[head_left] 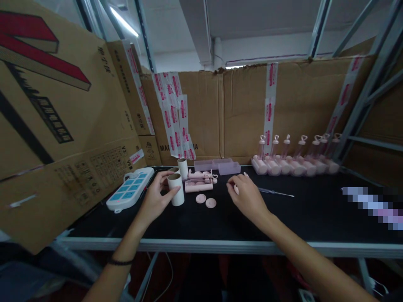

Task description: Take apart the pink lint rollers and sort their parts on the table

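My left hand (157, 193) is closed round a white cardboard tube (176, 191), the thumb along its front. Another white tube (182, 168) stands just behind, and the rim of one more shows between them. Right of the tubes sits an open pink case (199, 187) with round pieces in it. Two pink discs, a left disc (200, 198) and a right disc (210, 203), lie flat in front of it. My right hand (248, 196) is closed over the black tabletop; a small pale pink piece shows at its fingertips, mostly hidden. A thin screwdriver (277, 192) lies beyond it.
A white power strip (130, 189) with blue panels lies at the left. Pale purple plastic trays (217, 166) stand at the back. Several pink items with clear tubes and heart-shaped tops (296, 163) line the back right. Cardboard walls (245, 109) enclose the table.
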Available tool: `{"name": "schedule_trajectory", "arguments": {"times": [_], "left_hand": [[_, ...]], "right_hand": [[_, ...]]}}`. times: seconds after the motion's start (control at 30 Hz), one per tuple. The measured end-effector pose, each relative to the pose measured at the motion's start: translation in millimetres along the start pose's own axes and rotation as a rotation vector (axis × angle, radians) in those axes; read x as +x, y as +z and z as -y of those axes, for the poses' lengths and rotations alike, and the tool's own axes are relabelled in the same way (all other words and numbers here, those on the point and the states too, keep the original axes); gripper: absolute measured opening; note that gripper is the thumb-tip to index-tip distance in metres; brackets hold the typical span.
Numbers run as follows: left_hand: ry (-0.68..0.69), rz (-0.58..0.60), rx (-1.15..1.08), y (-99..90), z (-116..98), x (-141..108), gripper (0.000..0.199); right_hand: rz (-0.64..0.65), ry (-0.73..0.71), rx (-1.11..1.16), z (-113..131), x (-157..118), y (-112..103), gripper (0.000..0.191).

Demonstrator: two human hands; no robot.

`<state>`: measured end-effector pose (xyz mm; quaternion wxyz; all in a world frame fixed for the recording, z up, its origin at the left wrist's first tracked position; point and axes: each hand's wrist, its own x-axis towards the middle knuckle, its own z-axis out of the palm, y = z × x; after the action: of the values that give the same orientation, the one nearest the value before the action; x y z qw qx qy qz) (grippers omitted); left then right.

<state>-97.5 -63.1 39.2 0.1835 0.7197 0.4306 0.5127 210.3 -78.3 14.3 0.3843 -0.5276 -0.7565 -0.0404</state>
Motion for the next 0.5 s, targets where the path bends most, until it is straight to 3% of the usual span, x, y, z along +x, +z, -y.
{"name": "schedule_trajectory", "arguments": {"times": [0.13, 0.3, 0.5], "left_hand": [[-0.038, -0.021, 0.084, -1.9, 20, -12, 0.048], [-0.073, -0.08, 0.11, -2.5, 34, -14, 0.051], [-0.026, -0.084, 0.253, -0.4, 39, -6, 0.054]], "right_hand": [[0.023, 0.059, -0.066, -17, -21, -5, 0.014], [0.014, 0.05, -0.091, -25, -46, 11, 0.022], [0.036, 0.1, -0.112, -30, -48, 22, 0.033]]}}
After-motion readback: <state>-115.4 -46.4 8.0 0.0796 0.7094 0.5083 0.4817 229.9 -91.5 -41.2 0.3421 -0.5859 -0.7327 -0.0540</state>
